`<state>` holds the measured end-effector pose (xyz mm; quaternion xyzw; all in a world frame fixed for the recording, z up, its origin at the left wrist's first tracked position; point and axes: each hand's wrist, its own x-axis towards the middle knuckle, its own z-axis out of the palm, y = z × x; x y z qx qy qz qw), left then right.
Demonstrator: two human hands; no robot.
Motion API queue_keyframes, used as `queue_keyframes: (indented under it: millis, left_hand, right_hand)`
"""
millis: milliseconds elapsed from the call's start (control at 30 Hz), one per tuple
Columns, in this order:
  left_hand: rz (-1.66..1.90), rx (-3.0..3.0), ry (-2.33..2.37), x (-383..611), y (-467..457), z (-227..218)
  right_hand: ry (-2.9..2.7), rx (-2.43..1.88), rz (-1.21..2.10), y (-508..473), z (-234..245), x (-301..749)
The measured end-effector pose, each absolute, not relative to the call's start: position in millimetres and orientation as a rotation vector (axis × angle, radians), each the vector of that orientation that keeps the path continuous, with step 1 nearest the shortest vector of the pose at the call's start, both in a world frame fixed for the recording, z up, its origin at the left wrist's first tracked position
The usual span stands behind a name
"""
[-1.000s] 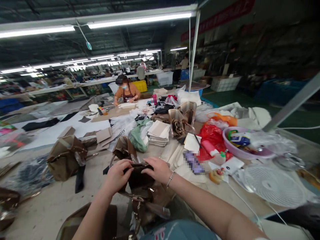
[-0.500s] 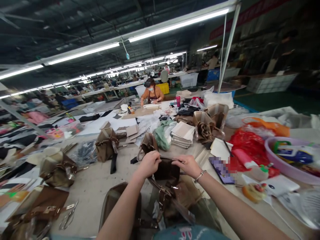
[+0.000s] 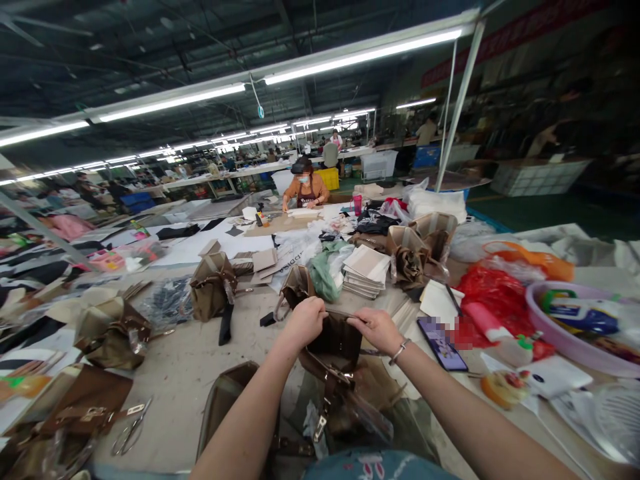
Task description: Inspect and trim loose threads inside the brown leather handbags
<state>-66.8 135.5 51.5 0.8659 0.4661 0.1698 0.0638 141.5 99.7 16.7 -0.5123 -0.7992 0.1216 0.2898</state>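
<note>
A brown handbag (image 3: 334, 350) stands open-mouthed on the table in front of me, its dark inside showing. My left hand (image 3: 306, 323) pinches the bag's far rim on the left. On the right, my right hand (image 3: 376, 328), with a bracelet at the wrist, grips the same rim between thumb and fingers. Metal fittings and a strap hang at the bag's near side, along with clear plastic film. Another brown handbag (image 3: 227, 400) sits beside my left forearm, partly hidden by it. Just beyond my left hand is a smaller-looking brown bag (image 3: 296, 288).
More brown bags (image 3: 213, 287) stand leftward. Scissors (image 3: 131, 430) lie at lower left. A stack of beige panels (image 3: 367, 270) is beyond my hands. To the right are a phone (image 3: 443, 343), a red plastic bag (image 3: 487, 287) and a purple basin (image 3: 540, 320). A co-worker (image 3: 305, 187) sits across the table.
Both hands keep their hold on the bag's rim, with the left shifted slightly right and up. The bag's near fittings hang a little differently, and the view has moved slightly.
</note>
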Motion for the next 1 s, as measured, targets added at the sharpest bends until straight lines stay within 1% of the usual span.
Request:
queue_keyframes:
  millis: [233,733,867,1000]
  left_hand:
    - [0.524,2.589,1.446,-70,137,50]
    - [0.546,2.559,1.495,-65,132,48]
    - [0.546,2.534,1.526,-65,132,49]
    - [0.562,2.508,1.534,-66,133,49]
  right_hand:
    - [-2.246,-1.381,0.271,110,30,135]
    - [-2.296,-1.375,0.027,113,18,123]
    - [-2.359,-1.445,0.093,111,26,128]
    - [-2.376,-1.397,0.190,115,39,125]
